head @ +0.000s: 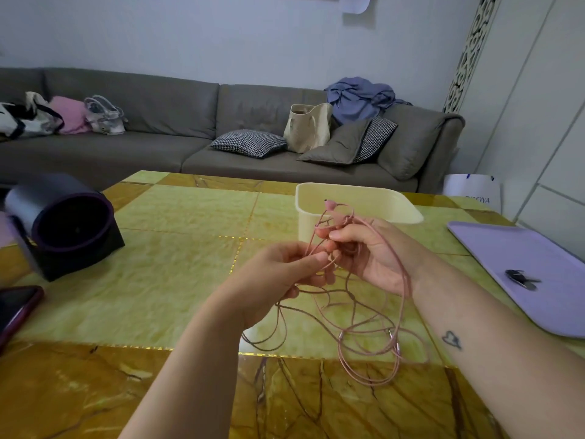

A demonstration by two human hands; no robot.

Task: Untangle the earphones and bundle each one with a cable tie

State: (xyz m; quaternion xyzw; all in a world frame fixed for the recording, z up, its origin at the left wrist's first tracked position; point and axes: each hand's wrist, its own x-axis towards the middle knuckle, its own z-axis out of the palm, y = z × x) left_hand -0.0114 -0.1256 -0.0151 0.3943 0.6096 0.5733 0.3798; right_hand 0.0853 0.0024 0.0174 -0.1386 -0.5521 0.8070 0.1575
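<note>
Left hand (278,274) pinches one strand, right hand (367,255) grips the pink earphones (341,336) tangle; should tease loops apart w/o yanking, else knots tighten.

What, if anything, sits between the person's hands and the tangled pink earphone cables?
Nothing visible does. The left hand and right hand both already hold the pink earphone cables above the table, with loops trailing below. The cream bin stands behind the tangle, not in between.
</note>
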